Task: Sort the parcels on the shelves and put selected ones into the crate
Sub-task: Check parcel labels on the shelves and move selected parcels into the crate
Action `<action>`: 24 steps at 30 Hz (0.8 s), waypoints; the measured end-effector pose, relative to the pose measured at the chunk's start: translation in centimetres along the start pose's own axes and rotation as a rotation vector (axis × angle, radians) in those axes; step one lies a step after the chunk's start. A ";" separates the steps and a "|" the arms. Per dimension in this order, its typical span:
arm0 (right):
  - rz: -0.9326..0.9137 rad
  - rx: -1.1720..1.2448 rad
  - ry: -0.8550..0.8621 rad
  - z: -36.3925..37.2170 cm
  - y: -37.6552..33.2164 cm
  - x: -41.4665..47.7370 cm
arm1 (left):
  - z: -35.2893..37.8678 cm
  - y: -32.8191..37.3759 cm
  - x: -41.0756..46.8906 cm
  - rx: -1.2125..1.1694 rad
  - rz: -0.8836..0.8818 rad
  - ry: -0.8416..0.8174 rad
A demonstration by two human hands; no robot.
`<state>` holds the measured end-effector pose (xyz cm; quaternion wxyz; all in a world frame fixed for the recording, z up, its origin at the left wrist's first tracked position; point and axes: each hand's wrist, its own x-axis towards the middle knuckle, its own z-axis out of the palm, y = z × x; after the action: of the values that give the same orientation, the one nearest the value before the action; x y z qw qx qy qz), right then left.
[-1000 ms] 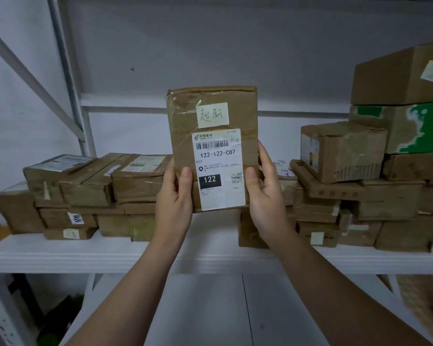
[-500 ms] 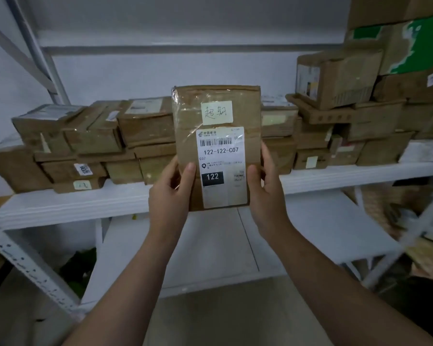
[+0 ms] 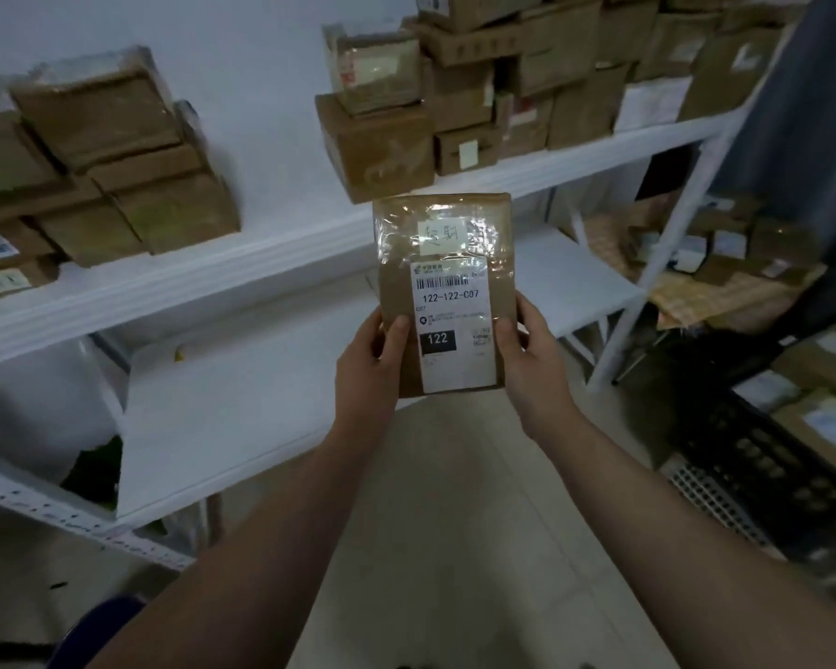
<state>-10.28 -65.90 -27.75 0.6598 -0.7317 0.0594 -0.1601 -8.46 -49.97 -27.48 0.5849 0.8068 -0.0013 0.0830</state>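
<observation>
While both hands hold it upright in front of the white shelf (image 3: 165, 282), a flat brown parcel (image 3: 442, 219) shows its white label (image 3: 454, 325), printed 122-122-C07. The left hand (image 3: 365, 374) grips the parcel's lower left edge, thumb on the front, fingers curled behind. The right hand (image 3: 534, 364) clamps the lower right edge likewise. Other brown parcels (image 3: 117, 161) sit stacked on the shelf. A black crate (image 3: 768, 456) with parcels inside stands at the lower right.

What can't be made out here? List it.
Head view only.
On the parcel, the label's fine print is too small; its back is hidden.
Fingers of the left hand and right hand: hidden behind the parcel.
The crate: cut off by the right edge.
The shelved parcels: labels blurred.
</observation>
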 end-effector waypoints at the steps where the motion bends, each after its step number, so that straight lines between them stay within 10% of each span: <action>1: 0.013 0.004 0.034 -1.9 0.4 -0.4 | 1.8 0.3 -0.7 -0.002 0.001 -0.036; 24: 0.282 0.073 0.437 -47.2 9.2 -7.0 | 45.2 9.9 -15.6 -0.091 -0.051 -0.648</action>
<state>-30.45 -109.63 -34.19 0.6732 -0.6400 0.2961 -0.2226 -18.84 -97.22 -33.87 0.5915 0.7640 -0.1709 -0.1930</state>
